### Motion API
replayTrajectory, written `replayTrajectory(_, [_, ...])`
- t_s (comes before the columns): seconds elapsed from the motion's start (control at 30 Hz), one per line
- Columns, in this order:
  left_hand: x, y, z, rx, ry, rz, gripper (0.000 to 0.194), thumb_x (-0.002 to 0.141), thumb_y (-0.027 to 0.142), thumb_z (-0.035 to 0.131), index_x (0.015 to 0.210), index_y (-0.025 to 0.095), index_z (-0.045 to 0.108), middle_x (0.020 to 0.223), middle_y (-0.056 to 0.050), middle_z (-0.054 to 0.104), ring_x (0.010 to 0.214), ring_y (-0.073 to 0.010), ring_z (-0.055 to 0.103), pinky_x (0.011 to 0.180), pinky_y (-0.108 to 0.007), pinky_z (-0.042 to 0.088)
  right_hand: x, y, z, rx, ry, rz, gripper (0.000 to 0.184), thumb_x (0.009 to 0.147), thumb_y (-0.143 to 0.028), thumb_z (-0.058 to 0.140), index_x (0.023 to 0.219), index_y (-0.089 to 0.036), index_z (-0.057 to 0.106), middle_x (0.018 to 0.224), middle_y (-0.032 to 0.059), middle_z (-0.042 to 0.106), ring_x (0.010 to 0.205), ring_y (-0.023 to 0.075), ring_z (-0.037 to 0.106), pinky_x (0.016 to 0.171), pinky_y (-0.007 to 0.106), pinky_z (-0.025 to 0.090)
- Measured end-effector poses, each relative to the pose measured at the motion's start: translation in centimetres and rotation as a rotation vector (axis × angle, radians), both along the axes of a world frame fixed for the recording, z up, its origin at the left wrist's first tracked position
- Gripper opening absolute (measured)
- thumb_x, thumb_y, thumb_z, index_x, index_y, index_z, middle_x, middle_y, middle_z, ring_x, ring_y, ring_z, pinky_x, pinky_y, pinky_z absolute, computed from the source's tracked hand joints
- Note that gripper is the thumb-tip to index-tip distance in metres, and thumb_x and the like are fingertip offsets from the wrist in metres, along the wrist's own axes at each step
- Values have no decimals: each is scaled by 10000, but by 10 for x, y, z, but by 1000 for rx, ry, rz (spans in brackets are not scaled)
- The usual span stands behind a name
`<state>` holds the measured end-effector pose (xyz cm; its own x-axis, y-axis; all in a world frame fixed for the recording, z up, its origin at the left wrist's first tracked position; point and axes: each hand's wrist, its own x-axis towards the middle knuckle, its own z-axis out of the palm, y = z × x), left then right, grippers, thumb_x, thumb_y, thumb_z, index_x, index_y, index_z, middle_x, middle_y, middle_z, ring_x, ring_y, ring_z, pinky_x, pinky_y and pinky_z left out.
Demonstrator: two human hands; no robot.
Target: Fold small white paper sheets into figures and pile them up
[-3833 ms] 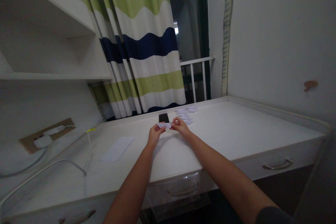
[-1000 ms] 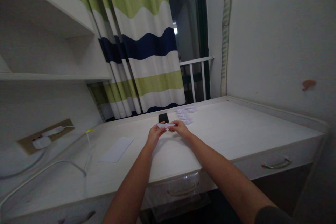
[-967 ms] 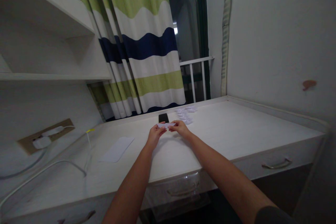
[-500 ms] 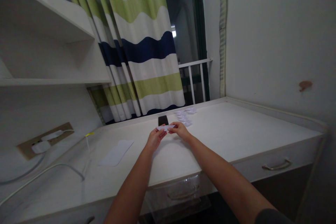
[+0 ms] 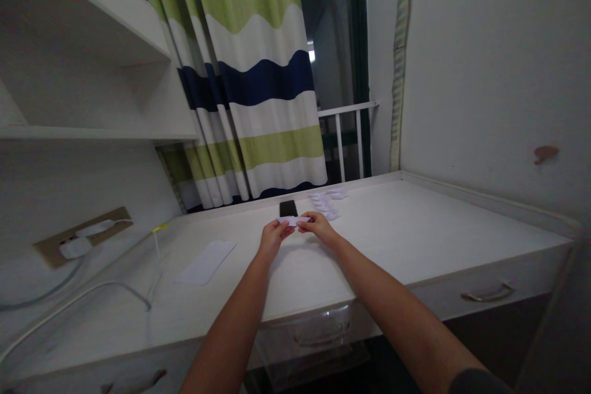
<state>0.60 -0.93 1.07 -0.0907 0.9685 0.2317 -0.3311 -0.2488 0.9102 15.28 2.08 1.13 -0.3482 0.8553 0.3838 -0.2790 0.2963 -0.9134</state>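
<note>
Paper strip (image 5: 292, 221), white and apparently folded, is spanning the gap between the two hands, over the white desk (image 5: 443, 228) and just on the near side of the dark phone (image 5: 289, 207). Left hand (image 5: 276, 235) is grasping its left end between thumb and fingers; right hand (image 5: 319, 227) is pinching its right end, fingertips bending in toward the middle. Neither hand is visibly gripping anything else. Whether any finger is supporting the strip from below: cannot tell.

Progress, judged from the layout: partway.

Done: a group of small white paper pieces (image 5: 324, 204) is lying near the far edge of the desk, just beyond the right hand. These are looking creased and shaped, so they are probably counting as completed. Exact number: too small and too closely grouped to tell.

In hand: one piece, seemingly incomplete, since it is showing as a narrow band and both hands are handling it. Its creases are not resolving at this size.

Remaining: flat white paper (image 5: 206, 263) is lying on the desk, to the left of the left hand and well apart from it, showing no folds and looking unused. Single sheet or thin stack: cannot tell.
</note>
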Motion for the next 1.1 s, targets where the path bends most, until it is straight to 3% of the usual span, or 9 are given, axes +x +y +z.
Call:
replayTrajectory(0.23, [0, -6, 4, -79, -41, -45, 112, 694, 211, 593, 738, 108, 589, 716, -74, 669, 664, -155, 632, 750, -322, 487, 0, 1, 0, -10, -10, -6, 311, 488, -332, 721, 670, -126, 575, 539, -13, 579, 492, 102, 558, 554, 259, 476])
replayTrajectory(0.67, [0, -6, 5, -79, 30, 5, 235, 761, 297, 502, 848, 98, 589, 701, -77, 659, 633, -177, 641, 567, -251, 488, -1, 2, -1, 21, -26, -7, 292, 501, -325, 704, 662, -126, 563, 504, -27, 566, 466, 86, 535, 520, 229, 456])
replayTrajectory(0.83, [0, -8, 8, -92, 3, -22, 294, 792, 338, 450, 917, 102, 572, 698, -74, 656, 634, -170, 642, 596, -264, 494, 0, 3, -2, 21, -29, -15, 281, 508, -312, 701, 670, -129, 563, 502, -27, 570, 465, 85, 537, 516, 224, 455])
replayTrajectory(1.1, [-2, -2, 3, -50, 38, 70, 277, 783, 359, 474, 862, 108, 558, 676, -58, 645, 590, -145, 633, 579, -247, 499, 1, 5, -3, -11, -38, -18, 291, 496, -295, 714, 683, -124, 571, 499, -20, 574, 458, 94, 542, 510, 234, 459])
